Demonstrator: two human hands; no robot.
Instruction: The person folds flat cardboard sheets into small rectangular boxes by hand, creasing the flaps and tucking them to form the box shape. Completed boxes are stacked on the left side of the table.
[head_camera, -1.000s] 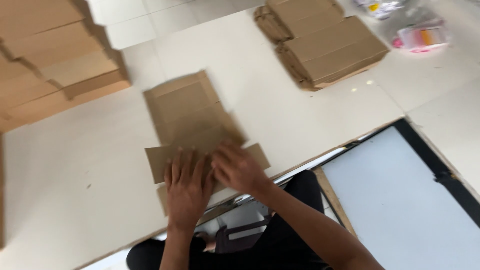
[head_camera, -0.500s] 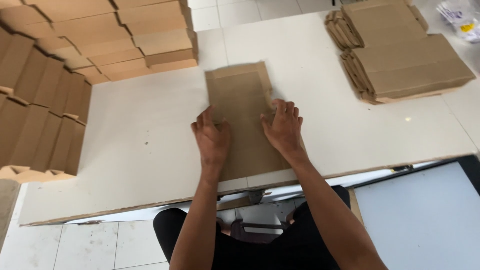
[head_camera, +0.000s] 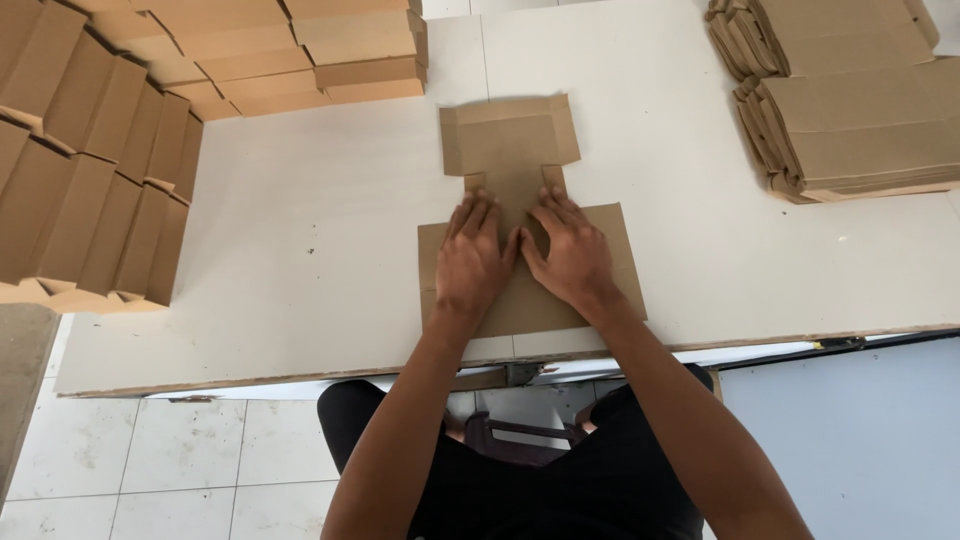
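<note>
Pressing flat, both hands, left hand (head_camera: 472, 262) and right hand (head_camera: 572, 255), lie open-palmed, gripping nothing, on the unfolded cardboard blank (head_camera: 515, 145) at mid-frame near the white worktop (head_camera: 300, 250) edge, seemingly to hold its creases down, folded boxes (head_camera: 90, 180) stacked upper left.
</note>
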